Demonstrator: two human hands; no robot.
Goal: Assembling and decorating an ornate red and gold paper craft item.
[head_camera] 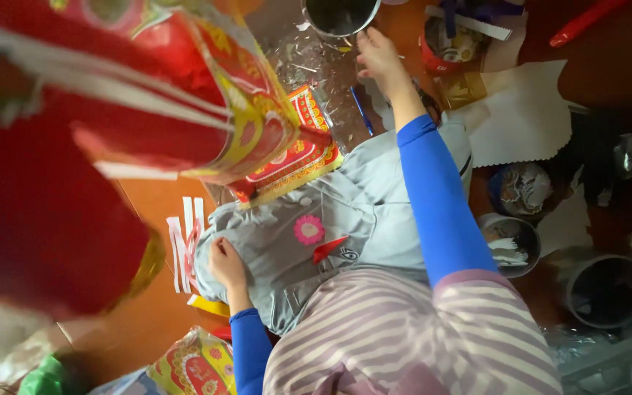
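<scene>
The grey cloth (pixel 330 219) on the lap is pinned flat by the left hand (pixel 224 265), fingers curled closed upon it, while the right hand (pixel 378 55) is extended, fingers loosely open, touching scraps beside the metal can (pixel 339 14).

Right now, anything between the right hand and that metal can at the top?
Nothing visible. The right hand reaches just below the metal can, its fingers almost at the rim, with only clear plastic sheet on the floor beneath. The left hand rests on the grey cloth, away from that path.
</scene>
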